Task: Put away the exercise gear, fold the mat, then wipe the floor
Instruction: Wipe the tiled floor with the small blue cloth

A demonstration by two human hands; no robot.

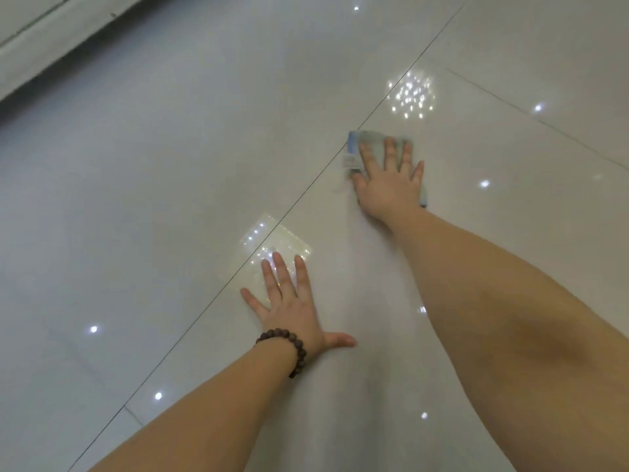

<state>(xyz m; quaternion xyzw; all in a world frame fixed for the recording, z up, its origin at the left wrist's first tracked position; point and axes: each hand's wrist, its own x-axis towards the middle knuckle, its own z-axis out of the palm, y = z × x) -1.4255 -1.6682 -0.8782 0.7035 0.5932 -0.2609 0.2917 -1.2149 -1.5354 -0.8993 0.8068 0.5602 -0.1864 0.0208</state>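
Hands number two, both flat on the glossy tiled floor (170, 199); nearest, the left hand (292, 308), one beaded bracelet (286, 349) at its wrist, lies palm down with fingers spread, holding nothing; farther right, the right hand (388, 185) presses one grey-blue cloth (360, 144) with straight fingers beside a tile seam.

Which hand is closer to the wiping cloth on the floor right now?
Right. The right hand lies flat on the cloth, fingers spread, pressing it onto the tiled floor. The left hand rests flat on bare tile, apart from the cloth and nearer the person.
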